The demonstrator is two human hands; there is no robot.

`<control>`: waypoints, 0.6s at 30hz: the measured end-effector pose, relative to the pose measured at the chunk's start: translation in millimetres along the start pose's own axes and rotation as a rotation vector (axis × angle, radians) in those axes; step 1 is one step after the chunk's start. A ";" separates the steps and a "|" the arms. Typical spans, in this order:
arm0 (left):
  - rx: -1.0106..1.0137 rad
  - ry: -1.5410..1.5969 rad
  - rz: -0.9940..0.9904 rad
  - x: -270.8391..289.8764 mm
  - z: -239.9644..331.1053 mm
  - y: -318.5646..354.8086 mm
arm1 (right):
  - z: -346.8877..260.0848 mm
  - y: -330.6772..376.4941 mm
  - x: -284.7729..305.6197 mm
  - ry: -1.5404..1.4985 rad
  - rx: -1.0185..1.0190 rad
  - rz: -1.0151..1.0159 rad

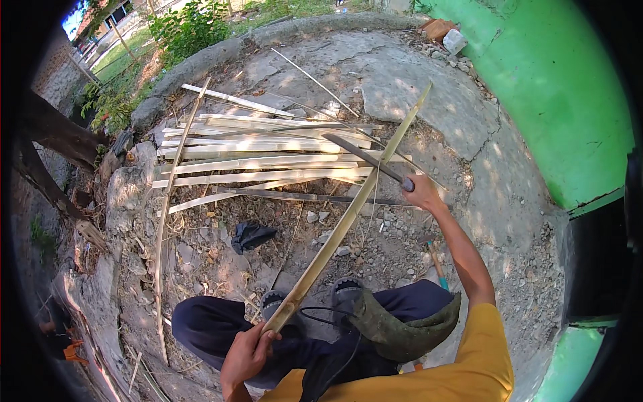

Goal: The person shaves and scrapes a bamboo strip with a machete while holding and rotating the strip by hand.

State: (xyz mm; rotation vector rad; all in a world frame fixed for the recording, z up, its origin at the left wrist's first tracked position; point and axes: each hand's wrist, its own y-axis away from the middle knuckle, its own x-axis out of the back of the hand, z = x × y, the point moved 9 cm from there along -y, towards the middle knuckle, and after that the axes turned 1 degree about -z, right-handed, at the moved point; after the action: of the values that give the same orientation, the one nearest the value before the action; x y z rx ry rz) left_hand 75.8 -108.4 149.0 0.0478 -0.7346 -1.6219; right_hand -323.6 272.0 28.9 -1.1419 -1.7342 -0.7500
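A long bamboo strip (328,253) runs slantwise from my lap up toward the far right. My left hand (245,354) is closed around its near end. My right hand (423,193), arm stretched forward, is closed on the handle of a machete (353,150). The dark blade points up and left and crosses the strip; whether it presses into the bamboo I cannot tell. Thin fibres hang beside the crossing. Beyond lies a pile of split bamboo strips (261,163) on the ground, with one long strip (173,181) across their left ends.
A dark green cloth-like piece (408,328) covers my right thigh. A tool with a teal handle (439,269) lies by my right knee. A black plastic bag (252,236) sits among rubble. A green wall (536,87) stands right, tree trunks (63,134) left.
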 end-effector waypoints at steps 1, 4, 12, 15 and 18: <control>0.040 0.026 -0.001 1.4 -10.4 7.3 | 26.4 -6.6 3.1 -0.012 -0.113 0.041; 0.081 0.059 -0.007 3.9 -12.6 14.6 | 58.3 -22.4 12.4 0.012 -0.196 0.183; 0.142 0.013 0.035 30.7 -14.2 18.4 | 5.3 -3.9 -0.1 0.029 -0.123 0.153; 0.107 0.004 0.127 47.1 -0.1 16.8 | -7.7 14.4 8.7 -0.017 -0.164 0.191; 0.038 -0.180 0.140 44.1 11.0 9.6 | -30.4 41.5 17.4 -0.101 -0.170 0.219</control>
State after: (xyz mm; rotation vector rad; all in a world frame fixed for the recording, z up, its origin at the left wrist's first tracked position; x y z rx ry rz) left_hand 70.3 -143.6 178.8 -0.1216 -0.8874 -1.4912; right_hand -277.6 269.1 57.6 -1.4817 -1.6168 -0.7244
